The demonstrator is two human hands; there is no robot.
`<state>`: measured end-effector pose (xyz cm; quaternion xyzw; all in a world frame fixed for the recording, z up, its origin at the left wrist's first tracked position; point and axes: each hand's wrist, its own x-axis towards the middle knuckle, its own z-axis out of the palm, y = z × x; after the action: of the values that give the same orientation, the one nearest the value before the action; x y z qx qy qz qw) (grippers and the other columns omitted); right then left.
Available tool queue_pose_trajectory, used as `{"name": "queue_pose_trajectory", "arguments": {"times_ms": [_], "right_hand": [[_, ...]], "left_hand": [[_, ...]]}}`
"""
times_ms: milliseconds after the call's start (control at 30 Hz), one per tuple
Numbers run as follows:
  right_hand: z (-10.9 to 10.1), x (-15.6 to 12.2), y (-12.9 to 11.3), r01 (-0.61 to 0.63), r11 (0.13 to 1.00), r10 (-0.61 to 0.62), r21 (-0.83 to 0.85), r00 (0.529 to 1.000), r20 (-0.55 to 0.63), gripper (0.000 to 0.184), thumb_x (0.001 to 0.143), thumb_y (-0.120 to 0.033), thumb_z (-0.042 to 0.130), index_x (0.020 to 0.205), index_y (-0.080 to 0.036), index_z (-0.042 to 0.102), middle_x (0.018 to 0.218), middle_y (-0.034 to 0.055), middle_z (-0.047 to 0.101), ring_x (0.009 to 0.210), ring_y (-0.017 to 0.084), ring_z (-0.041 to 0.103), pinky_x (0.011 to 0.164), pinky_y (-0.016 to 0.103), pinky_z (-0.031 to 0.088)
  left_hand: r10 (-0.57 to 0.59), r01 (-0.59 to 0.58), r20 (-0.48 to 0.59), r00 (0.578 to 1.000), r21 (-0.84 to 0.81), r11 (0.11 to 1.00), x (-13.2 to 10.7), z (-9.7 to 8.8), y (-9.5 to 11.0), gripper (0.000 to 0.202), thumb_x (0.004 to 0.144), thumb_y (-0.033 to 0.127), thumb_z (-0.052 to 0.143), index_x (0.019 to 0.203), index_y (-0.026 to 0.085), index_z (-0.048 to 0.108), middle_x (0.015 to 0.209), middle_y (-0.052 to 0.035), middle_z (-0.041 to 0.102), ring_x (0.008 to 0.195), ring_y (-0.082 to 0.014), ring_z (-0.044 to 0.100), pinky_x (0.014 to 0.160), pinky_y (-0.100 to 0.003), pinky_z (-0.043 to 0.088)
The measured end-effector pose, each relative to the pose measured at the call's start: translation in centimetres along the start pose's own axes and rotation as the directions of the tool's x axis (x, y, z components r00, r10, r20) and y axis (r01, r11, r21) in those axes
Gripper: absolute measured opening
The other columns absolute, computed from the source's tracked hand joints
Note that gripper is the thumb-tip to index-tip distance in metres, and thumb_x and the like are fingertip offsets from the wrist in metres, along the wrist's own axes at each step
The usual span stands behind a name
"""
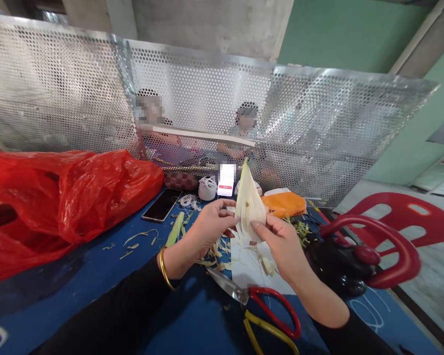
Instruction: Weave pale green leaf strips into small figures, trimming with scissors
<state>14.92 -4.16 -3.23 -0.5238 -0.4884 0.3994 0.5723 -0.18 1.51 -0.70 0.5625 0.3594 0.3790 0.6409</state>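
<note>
Both my hands hold up a pale, pointed leaf piece (248,203) folded into a cone shape, above the blue table (96,276). My left hand (210,228) pinches its left edge with curled fingers; a gold bangle sits on that wrist. My right hand (281,241) grips its lower right side with thumb and fingers closed. Below the hands lie leaf scraps (214,251), a white sheet (251,268) and scissors with red and yellow handles (266,305).
A big red plastic bag (59,197) fills the left. A dark phone (162,204), string rolls (207,188), an orange pouch (284,203) and a black kettle with red handle (355,256) stand around. Two people sit behind a perforated metal screen (318,123). Red chair (410,212) at right.
</note>
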Motion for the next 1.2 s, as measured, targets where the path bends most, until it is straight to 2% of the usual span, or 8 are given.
{"name": "queue_pose_trajectory", "arguments": {"times_ms": [167, 300, 400, 533, 767, 867, 1000, 1200], "right_hand": [[0.4, 0.0, 0.4, -0.044, 0.999, 0.044, 0.016, 0.999, 0.008, 0.022, 0.073, -0.039, 0.070, 0.082, -0.020, 0.070, 0.067, 0.0006, 0.066, 0.060, 0.019, 0.059, 0.054, 0.029, 0.050], [0.5, 0.0, 0.6, -0.065, 0.996, 0.062, 0.061, 0.997, 0.045, 0.021, 0.074, -0.040, 0.070, 0.076, -0.020, 0.066, 0.066, -0.0005, 0.064, 0.056, 0.017, 0.058, 0.053, 0.029, 0.049], [0.1, 0.2, 0.1, -0.095, 0.991, 0.086, 0.093, 0.992, 0.089, 0.024, 0.074, -0.042, 0.070, 0.072, -0.019, 0.064, 0.063, -0.0016, 0.061, 0.054, 0.013, 0.056, 0.055, 0.027, 0.047], [-0.7, 0.5, -0.6, -0.149, 0.987, 0.143, 0.057, 0.985, 0.098, 0.028, 0.068, -0.041, 0.075, 0.067, -0.016, 0.063, 0.058, -0.0020, 0.060, 0.053, 0.010, 0.054, 0.056, 0.024, 0.044], [-0.4, 0.4, -0.4, -0.140, 0.989, 0.135, 0.054, 0.986, 0.099, 0.028, 0.069, -0.041, 0.074, 0.067, -0.016, 0.061, 0.057, -0.0026, 0.059, 0.052, 0.009, 0.052, 0.055, 0.023, 0.042], [-0.1, 0.3, -0.1, -0.131, 0.991, 0.125, 0.043, 0.986, 0.111, 0.029, 0.071, -0.042, 0.072, 0.070, -0.016, 0.061, 0.060, -0.0024, 0.060, 0.053, 0.009, 0.052, 0.056, 0.024, 0.042], [0.0, 0.3, 0.1, -0.105, 0.994, 0.106, -0.017, 0.989, 0.107, 0.030, 0.072, -0.043, 0.071, 0.066, -0.016, 0.058, 0.056, -0.0027, 0.058, 0.052, 0.010, 0.052, 0.055, 0.024, 0.041], [0.0, 0.2, -0.1, -0.133, 0.991, 0.130, 0.010, 0.983, 0.127, 0.032, 0.070, -0.045, 0.072, 0.064, -0.017, 0.058, 0.054, -0.0025, 0.057, 0.051, 0.011, 0.052, 0.054, 0.025, 0.041]], "left_hand": [[-0.070, 0.072, 0.096, 0.993, -0.020, 0.997, -0.1, 0.1, -0.7, 0.026, 0.066, 0.017, 0.065, 0.092, 0.013, 0.064, 0.076, -0.0015, 0.065, 0.060, -0.0099, 0.058, 0.050, -0.020, 0.043], [-0.130, 0.128, 0.223, 0.966, 0.021, 0.992, -0.2, 0.3, -1.2, 0.031, 0.063, 0.018, 0.070, 0.094, 0.013, 0.065, 0.075, -0.0038, 0.068, 0.060, -0.0137, 0.063, 0.049, -0.021, 0.043], [-0.109, 0.110, 0.161, 0.981, 0.001, 0.994, -0.1, 0.3, -0.9, 0.034, 0.064, 0.013, 0.068, 0.098, 0.012, 0.064, 0.080, -0.0048, 0.069, 0.057, -0.0117, 0.062, 0.050, -0.022, 0.044], [-0.089, 0.091, 0.089, 0.992, -0.019, 0.996, -0.1, 0.0, -0.2, 0.029, 0.069, 0.011, 0.066, 0.097, 0.011, 0.065, 0.086, -0.0062, 0.070, 0.058, -0.0101, 0.063, 0.050, -0.020, 0.044], [-0.073, 0.064, 0.131, 0.989, 0.076, 0.995, -0.1, 0.0, -0.4, 0.023, 0.068, 0.014, 0.068, 0.090, 0.009, 0.065, 0.078, -0.0065, 0.069, 0.058, -0.0111, 0.061, 0.049, -0.020, 0.043], [-0.057, 0.048, 0.123, 0.991, 0.078, 0.996, -0.1, 0.0, -0.6, 0.024, 0.068, 0.015, 0.068, 0.092, 0.009, 0.065, 0.080, -0.0066, 0.069, 0.057, -0.0102, 0.059, 0.049, -0.021, 0.043], [-0.047, 0.037, 0.120, 0.992, 0.082, 0.996, -0.1, 0.0, -0.6, 0.026, 0.068, 0.016, 0.068, 0.092, 0.009, 0.065, 0.079, -0.0061, 0.068, 0.057, -0.0096, 0.058, 0.049, -0.020, 0.043], [-0.048, 0.033, 0.134, 0.990, 0.110, 0.993, 0.0, -0.1, -0.6, 0.023, 0.067, 0.014, 0.067, 0.089, 0.010, 0.065, 0.076, -0.0040, 0.066, 0.056, -0.0090, 0.056, 0.049, -0.020, 0.041]]}}
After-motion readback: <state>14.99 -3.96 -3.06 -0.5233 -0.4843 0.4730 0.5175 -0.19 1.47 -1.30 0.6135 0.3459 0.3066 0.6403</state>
